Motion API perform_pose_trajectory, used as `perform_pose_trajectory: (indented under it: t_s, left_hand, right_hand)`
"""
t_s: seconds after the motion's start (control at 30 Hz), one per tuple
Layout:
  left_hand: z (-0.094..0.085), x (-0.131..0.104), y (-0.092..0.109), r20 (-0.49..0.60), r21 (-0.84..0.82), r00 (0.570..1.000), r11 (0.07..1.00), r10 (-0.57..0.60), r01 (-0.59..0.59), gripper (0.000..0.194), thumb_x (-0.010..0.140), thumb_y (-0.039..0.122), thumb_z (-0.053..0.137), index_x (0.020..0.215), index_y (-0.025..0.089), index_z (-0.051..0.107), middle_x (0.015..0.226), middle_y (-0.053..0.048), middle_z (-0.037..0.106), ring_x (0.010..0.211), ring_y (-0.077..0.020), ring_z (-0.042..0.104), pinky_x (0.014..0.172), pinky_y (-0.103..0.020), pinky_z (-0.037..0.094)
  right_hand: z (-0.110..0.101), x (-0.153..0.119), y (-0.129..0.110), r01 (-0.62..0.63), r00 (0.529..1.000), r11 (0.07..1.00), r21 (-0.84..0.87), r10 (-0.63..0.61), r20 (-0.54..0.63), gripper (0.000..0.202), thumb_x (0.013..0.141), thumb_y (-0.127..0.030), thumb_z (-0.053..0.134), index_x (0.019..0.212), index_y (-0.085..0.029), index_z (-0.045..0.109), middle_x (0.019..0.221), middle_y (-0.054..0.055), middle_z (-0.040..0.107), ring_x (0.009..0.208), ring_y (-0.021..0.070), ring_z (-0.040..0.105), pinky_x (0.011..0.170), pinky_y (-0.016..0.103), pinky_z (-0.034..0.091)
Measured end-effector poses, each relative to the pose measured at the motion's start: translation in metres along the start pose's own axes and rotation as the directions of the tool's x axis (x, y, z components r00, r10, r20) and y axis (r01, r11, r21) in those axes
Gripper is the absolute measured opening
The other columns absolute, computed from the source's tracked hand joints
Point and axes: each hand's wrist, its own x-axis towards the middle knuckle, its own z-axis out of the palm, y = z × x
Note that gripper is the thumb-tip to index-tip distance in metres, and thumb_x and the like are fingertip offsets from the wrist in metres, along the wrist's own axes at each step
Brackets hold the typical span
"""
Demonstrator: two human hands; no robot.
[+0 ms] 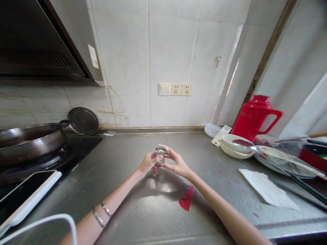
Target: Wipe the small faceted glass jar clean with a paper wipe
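Observation:
Between my two hands, above the middle of the metal countertop (120, 170), is a small shiny grey case-like object (160, 153) with rounded corners. Its exact kind is too small to make out. My left hand (149, 161) grips it from the left, thumb across its front. From the right, my right hand (176, 161) has its fingers and thumb at the object's edge, curved around that side. Something thin and whitish (163, 147) shows by the right fingertips at the top. Below my hands a torn red piece (187, 199) lies flat on the counter.
On the left are a pan (30, 139) on the stove, a round dark lid (83, 121) and a phone (25, 197) with a white cable (51, 217). To the right stand a red thermos (251, 119), stacked bowls (236, 153), plates (276, 154) and a white napkin (267, 189).

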Motion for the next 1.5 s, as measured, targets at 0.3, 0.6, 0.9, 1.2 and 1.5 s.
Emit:
perform_pose_trajectory:
  t_s: [0.3,0.6,0.9,1.2,1.5]
  left_hand:
    - [-0.011,0.005,-0.015,0.163,-0.048,0.987,0.999,-0.005,0.013,0.123,0.054,0.048,0.085,0.147,0.029,0.007,0.121,-0.018,0.055,0.075,-0.0192,0.064,0.048,-0.026,0.052]
    - [-0.004,0.004,-0.022,0.043,0.407,0.964,0.877,0.262,-0.257,0.11,0.053,0.031,0.086,0.142,0.019,0.021,0.125,-0.015,0.057,0.113,-0.0301,0.056,0.098,-0.044,0.042]
    - [0.005,-0.001,-0.021,-0.027,0.38,0.942,0.875,0.334,-0.3,0.082,0.061,0.026,0.081,0.127,0.02,0.031,0.118,-0.01,0.058,0.099,-0.022,0.061,0.085,-0.035,0.049]
    - [0.01,-0.005,-0.022,-0.035,0.361,0.953,0.893,0.302,-0.27,0.082,0.058,0.019,0.077,0.126,0.018,0.032,0.109,-0.008,0.059,0.088,-0.0189,0.061,0.077,-0.032,0.049]
    - [0.015,-0.004,-0.029,-0.003,0.313,0.936,0.889,0.352,-0.334,0.079,0.056,0.011,0.072,0.124,0.02,0.035,0.117,-0.01,0.058,0.096,-0.0214,0.061,0.079,-0.031,0.048]
  right_hand:
    - [0.005,0.001,0.005,-0.118,0.983,0.959,0.259,0.15,-0.109,0.065,0.065,-0.03,0.079,0.124,-0.023,0.055,0.121,0.008,0.063,0.106,0.0247,0.063,0.094,0.043,0.051]
    - [0.008,0.006,0.0,-0.226,0.958,0.919,0.324,0.27,-0.098,0.048,0.064,-0.034,0.079,0.106,-0.018,0.063,0.104,0.006,0.071,0.099,0.0236,0.066,0.094,0.041,0.05]
    - [0.007,0.008,0.001,-0.29,0.91,0.923,0.253,0.348,-0.226,0.043,0.08,-0.053,0.059,0.113,-0.025,0.065,0.113,0.005,0.068,0.1,0.0234,0.065,0.073,0.034,0.057]
    - [0.0,0.002,0.002,-0.075,0.952,0.969,-0.236,-0.002,-0.307,0.032,0.091,-0.041,0.048,0.103,-0.023,0.072,0.107,0.005,0.072,0.101,0.0241,0.067,0.089,0.038,0.052]
    - [0.006,-0.007,-0.007,0.288,0.934,0.872,-0.396,-0.347,-0.085,0.03,0.092,-0.022,0.047,0.115,-0.029,0.065,0.116,0.002,0.068,0.113,0.0215,0.061,0.107,0.048,0.041]
